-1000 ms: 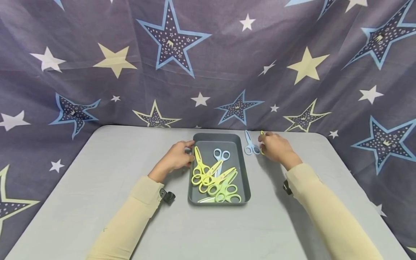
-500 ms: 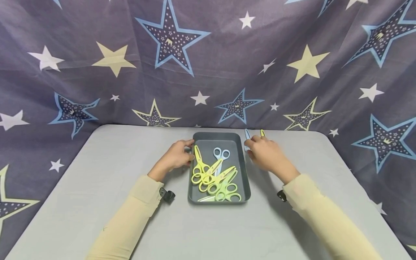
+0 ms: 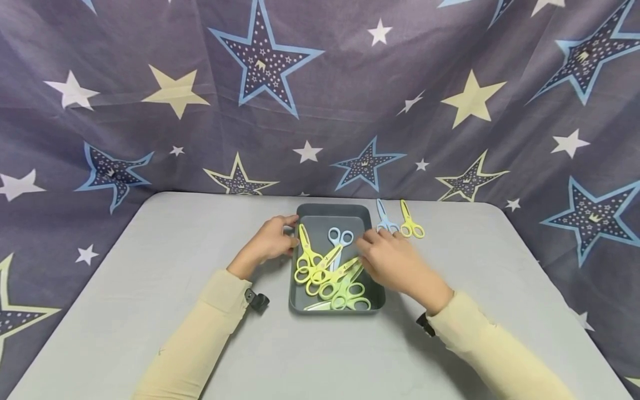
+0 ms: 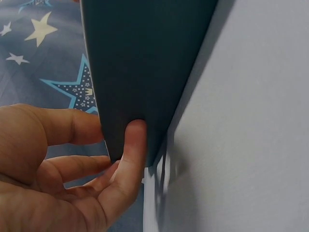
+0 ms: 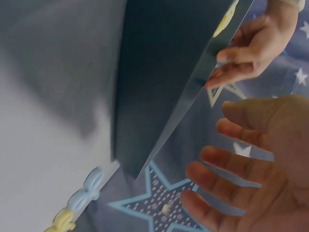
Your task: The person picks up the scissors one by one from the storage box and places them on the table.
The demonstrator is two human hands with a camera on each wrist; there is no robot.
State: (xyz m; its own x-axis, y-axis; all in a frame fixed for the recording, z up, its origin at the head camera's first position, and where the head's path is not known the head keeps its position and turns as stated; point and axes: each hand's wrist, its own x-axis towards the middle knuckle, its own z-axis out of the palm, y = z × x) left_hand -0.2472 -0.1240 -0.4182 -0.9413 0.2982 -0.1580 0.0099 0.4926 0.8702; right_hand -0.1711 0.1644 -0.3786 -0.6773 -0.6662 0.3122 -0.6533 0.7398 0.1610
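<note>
Several child-size plastic scissors lie in a dark grey tray [image 3: 332, 209]: yellow scissors [image 3: 306, 244], green scissors [image 3: 356, 303] and a light-blue pair [image 3: 341, 238]. My left hand [image 3: 270, 240] holds the tray's left wall near its back corner. In the left wrist view, a fingertip [image 4: 136, 133] presses the wall's outside while other fingers meet the rim. Over the tray's right rim hovers my right hand [image 3: 395, 264], and the right wrist view shows its fingers [image 5: 227, 183] loosely bent, holding nothing. It hides part of the rim and some scissors.
On the table [image 3: 210, 322], right of the tray near the back edge, lie a blue pair of scissors [image 3: 383, 214] and another yellow pair [image 3: 412, 226], side by side. A star-patterned cloth [image 3: 320, 100] hangs directly behind the table.
My right hand has left the yellow scissors on the table, passed over the blue pair and come left to the tray's right rim. My left hand and the tray have stayed put.
</note>
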